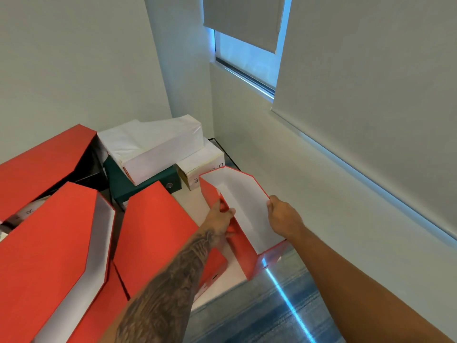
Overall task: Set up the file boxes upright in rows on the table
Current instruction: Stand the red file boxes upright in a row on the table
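Note:
An open red file box (243,206) with a white inside stands at the right end of the glass table (284,305), its open top facing me. My left hand (220,219) grips its left wall and my right hand (282,219) grips its right wall. To its left stand three more red file boxes: one close beside it (155,231), a big one in front at the left (52,256) and one further back at the left (42,164).
Behind the boxes lie a dark green binder (138,184), a white paper-wrapped package (153,144) on top of it and a white carton (205,164). The wall and a window with a blind (242,21) close off the right side.

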### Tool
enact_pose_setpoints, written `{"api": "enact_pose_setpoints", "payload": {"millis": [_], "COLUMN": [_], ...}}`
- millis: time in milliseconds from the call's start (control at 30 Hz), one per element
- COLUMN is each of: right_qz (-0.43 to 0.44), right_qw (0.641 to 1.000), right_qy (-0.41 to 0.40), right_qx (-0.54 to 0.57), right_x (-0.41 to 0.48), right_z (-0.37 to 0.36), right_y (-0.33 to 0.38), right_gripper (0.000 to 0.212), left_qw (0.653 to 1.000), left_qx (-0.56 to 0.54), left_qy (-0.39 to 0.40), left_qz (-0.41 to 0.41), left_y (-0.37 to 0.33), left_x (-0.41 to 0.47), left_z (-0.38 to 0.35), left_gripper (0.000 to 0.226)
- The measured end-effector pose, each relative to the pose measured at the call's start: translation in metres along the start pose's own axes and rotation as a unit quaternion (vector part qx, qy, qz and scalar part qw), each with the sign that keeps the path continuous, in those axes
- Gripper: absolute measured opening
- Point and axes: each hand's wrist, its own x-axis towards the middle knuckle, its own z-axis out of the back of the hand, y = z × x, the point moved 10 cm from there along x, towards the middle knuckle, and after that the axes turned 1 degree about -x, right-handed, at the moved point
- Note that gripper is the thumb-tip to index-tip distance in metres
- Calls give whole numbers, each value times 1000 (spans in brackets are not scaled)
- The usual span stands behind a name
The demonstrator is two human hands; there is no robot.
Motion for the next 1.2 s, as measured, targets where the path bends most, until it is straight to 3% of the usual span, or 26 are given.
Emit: {"api": "enact_pose_setpoints", "payload": {"millis": [400,733,833,933,1033,1133,1200], "right_qz": [0,1,6,41,107,196,219], "right_qw": [1000,1000,1000,994,980,967,969], "right_qy": [11,7,-10,-101,-164,-153,-100], "right_qx": [-9,-23,-15,-9,21,49,56], "right_x": [13,14,10,2,-14,-39,-55], "right_z": [5,4,12,37,54,47,28], "right_y": [-2,-7,-2,15,60,128,168], "right_gripper": [33,36,41,40,33,35,37], "left_qw": [1000,1000,993,970,950,932,926], "left_qx": [-1,0,98,214,282,315,321], "left_qy": [-6,-10,-37,-66,-114,-171,-193], "left_qz": [-8,-16,-51,-97,-76,-59,-46], "left_y": [-5,-5,-16,-22,-12,-5,4], "left_x": [5,3,-12,-30,-38,-48,-54], "left_z": [-7,-8,1,28,85,146,178], "left_gripper": [50,57,52,65,65,57,55]}}
